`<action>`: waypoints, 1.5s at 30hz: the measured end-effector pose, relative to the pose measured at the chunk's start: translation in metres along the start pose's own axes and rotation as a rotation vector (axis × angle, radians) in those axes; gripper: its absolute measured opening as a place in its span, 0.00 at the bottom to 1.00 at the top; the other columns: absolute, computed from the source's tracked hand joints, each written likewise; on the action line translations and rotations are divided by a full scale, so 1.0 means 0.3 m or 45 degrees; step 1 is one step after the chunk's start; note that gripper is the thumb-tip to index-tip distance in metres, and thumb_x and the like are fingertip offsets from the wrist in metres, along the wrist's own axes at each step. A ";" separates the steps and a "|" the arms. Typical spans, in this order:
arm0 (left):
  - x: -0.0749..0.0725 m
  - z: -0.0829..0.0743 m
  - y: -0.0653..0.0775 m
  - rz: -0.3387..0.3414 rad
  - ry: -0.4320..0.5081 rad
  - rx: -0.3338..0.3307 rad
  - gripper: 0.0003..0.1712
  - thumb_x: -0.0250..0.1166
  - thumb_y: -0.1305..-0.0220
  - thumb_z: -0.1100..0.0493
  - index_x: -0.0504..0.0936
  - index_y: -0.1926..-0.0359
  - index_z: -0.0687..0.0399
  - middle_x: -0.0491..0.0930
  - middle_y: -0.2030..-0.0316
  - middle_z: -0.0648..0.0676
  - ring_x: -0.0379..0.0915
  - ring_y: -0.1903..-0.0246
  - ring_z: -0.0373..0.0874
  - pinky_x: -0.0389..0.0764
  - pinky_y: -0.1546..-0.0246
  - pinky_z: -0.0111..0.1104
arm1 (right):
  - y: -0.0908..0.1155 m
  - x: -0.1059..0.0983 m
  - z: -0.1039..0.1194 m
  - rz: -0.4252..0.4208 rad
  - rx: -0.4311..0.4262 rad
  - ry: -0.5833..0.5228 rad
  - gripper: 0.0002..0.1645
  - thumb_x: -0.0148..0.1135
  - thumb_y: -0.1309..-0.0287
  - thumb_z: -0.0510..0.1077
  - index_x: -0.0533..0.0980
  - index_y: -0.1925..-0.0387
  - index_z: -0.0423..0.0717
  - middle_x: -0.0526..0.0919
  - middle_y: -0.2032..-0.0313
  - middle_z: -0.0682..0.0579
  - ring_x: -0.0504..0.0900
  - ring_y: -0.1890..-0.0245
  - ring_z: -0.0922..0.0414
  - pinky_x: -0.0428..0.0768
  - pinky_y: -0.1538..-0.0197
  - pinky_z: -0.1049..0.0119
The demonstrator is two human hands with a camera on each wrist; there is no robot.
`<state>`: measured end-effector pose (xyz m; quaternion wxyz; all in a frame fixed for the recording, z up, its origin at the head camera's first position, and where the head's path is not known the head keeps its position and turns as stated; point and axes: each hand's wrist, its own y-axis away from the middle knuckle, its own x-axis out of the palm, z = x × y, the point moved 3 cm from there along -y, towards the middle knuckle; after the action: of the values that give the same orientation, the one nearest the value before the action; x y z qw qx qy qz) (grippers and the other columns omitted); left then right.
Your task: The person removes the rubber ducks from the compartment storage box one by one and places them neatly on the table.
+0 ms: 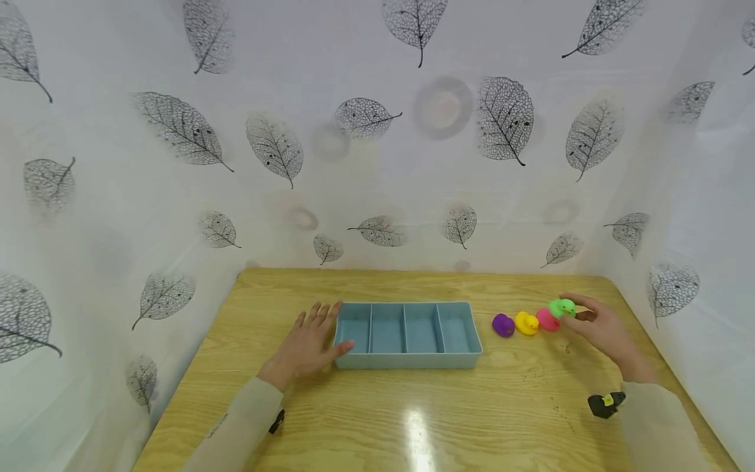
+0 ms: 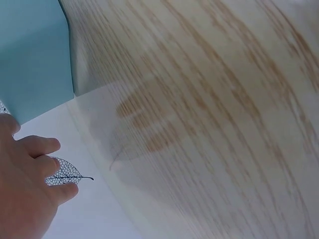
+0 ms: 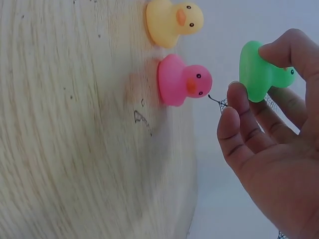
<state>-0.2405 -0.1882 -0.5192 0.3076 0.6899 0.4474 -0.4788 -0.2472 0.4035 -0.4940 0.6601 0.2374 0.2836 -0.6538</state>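
A green rubber duck (image 3: 256, 72) is pinched between the thumb and fingers of my right hand (image 1: 603, 328), lifted off the table. Below it on the wood sits a pink rubber duck (image 3: 174, 82), with a yellow rubber duck (image 1: 527, 323) and a purple rubber duck (image 1: 504, 325) in a row to its left. My left hand (image 1: 309, 343) lies at the left end of a blue-grey tray (image 1: 413, 361) with several compartments. Its fingers are spread, with the thumb over the tray's front left rim. In the left wrist view the tray's corner shows beside the fingers.
The wooden table (image 1: 366, 419) carries the tray in its middle and the ducks to the right. Behind and at both sides hangs a white curtain (image 1: 377, 177) with leaf prints. A black wrist device (image 1: 605, 404) sits at the right cuff.
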 end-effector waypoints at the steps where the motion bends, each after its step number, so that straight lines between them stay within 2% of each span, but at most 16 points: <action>1: 0.000 0.000 0.000 0.000 0.004 0.001 0.55 0.53 0.26 0.27 0.43 0.14 0.49 0.53 0.19 0.69 0.42 0.17 0.66 0.47 0.20 0.67 | 0.002 -0.003 -0.005 -0.003 0.003 -0.003 0.38 0.68 0.28 0.50 0.68 0.26 0.37 0.69 0.44 0.75 0.77 0.62 0.74 0.81 0.63 0.70; 4: -0.001 -0.001 0.002 -0.001 0.022 -0.001 0.55 0.53 0.26 0.27 0.44 0.14 0.49 0.53 0.19 0.69 0.42 0.17 0.66 0.47 0.20 0.67 | 0.007 -0.010 -0.017 -0.023 0.010 -0.023 0.37 0.68 0.29 0.49 0.69 0.26 0.37 0.67 0.50 0.83 0.78 0.63 0.74 0.82 0.64 0.70; 7: -0.002 -0.004 0.004 0.004 0.040 -0.006 0.55 0.53 0.26 0.27 0.43 0.14 0.48 0.53 0.19 0.68 0.41 0.17 0.66 0.46 0.20 0.67 | 0.011 -0.017 -0.035 -0.035 0.012 -0.041 0.36 0.69 0.29 0.47 0.70 0.26 0.39 0.69 0.54 0.86 0.79 0.65 0.73 0.83 0.65 0.69; 12: -0.004 -0.008 0.005 0.009 0.042 -0.007 0.55 0.53 0.26 0.27 0.43 0.14 0.48 0.53 0.18 0.68 0.40 0.17 0.65 0.46 0.20 0.67 | 0.015 -0.024 -0.067 -0.046 0.023 -0.058 0.34 0.68 0.29 0.46 0.71 0.26 0.45 0.71 0.56 0.86 0.80 0.66 0.71 0.81 0.67 0.68; 17: -0.003 -0.007 0.007 0.010 0.029 -0.010 0.54 0.52 0.25 0.27 0.42 0.13 0.47 0.53 0.18 0.68 0.41 0.17 0.65 0.46 0.20 0.66 | 0.019 -0.025 -0.085 -0.055 0.012 -0.074 0.35 0.68 0.29 0.45 0.70 0.26 0.41 0.67 0.52 0.87 0.80 0.66 0.73 0.82 0.67 0.68; 23: -0.004 -0.009 0.009 0.015 0.047 -0.012 0.54 0.52 0.25 0.27 0.42 0.13 0.47 0.53 0.18 0.67 0.40 0.17 0.65 0.45 0.20 0.66 | 0.024 -0.027 -0.101 -0.070 0.025 -0.093 0.34 0.69 0.30 0.44 0.71 0.27 0.39 0.68 0.55 0.89 0.81 0.66 0.72 0.82 0.68 0.68; 31: -0.004 -0.011 0.009 0.014 0.047 -0.013 0.55 0.52 0.25 0.27 0.42 0.13 0.48 0.54 0.18 0.67 0.41 0.17 0.66 0.46 0.20 0.66 | 0.021 -0.027 -0.127 -0.066 0.083 -0.054 0.38 0.69 0.29 0.49 0.68 0.27 0.34 0.67 0.55 0.86 0.81 0.65 0.76 0.83 0.67 0.67; 35: -0.001 -0.008 0.010 0.015 0.052 -0.017 0.54 0.52 0.25 0.27 0.41 0.13 0.47 0.54 0.18 0.67 0.42 0.17 0.67 0.46 0.20 0.67 | 0.020 -0.026 -0.142 -0.055 0.111 -0.097 0.37 0.69 0.29 0.48 0.69 0.27 0.36 0.73 0.59 0.84 0.83 0.66 0.74 0.84 0.66 0.67; 38: 0.003 -0.006 0.010 0.015 0.049 -0.018 0.54 0.51 0.25 0.27 0.41 0.13 0.47 0.54 0.18 0.67 0.42 0.17 0.67 0.46 0.20 0.67 | 0.017 -0.023 -0.165 -0.038 0.125 -0.128 0.37 0.69 0.29 0.48 0.69 0.26 0.37 0.78 0.60 0.78 0.85 0.67 0.71 0.85 0.66 0.66; 42: 0.000 -0.009 0.011 0.021 0.055 -0.017 0.54 0.52 0.25 0.27 0.41 0.13 0.47 0.54 0.18 0.67 0.43 0.17 0.67 0.46 0.20 0.67 | -0.001 -0.010 -0.226 -0.030 0.120 -0.047 0.40 0.68 0.28 0.50 0.66 0.26 0.32 0.82 0.50 0.52 0.82 0.66 0.74 0.86 0.66 0.67; 45: -0.003 -0.012 0.012 0.020 0.060 -0.018 0.54 0.52 0.25 0.27 0.41 0.13 0.47 0.54 0.18 0.67 0.43 0.17 0.67 0.47 0.20 0.67 | -0.016 0.002 -0.271 -0.037 0.122 0.023 0.40 0.67 0.28 0.51 0.66 0.26 0.30 0.78 0.42 0.33 0.81 0.67 0.74 0.85 0.67 0.68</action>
<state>-0.2361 -0.1869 -0.5172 0.3053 0.7023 0.4526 -0.4568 -0.2571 0.4586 -0.5534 0.6358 0.2706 0.2612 -0.6741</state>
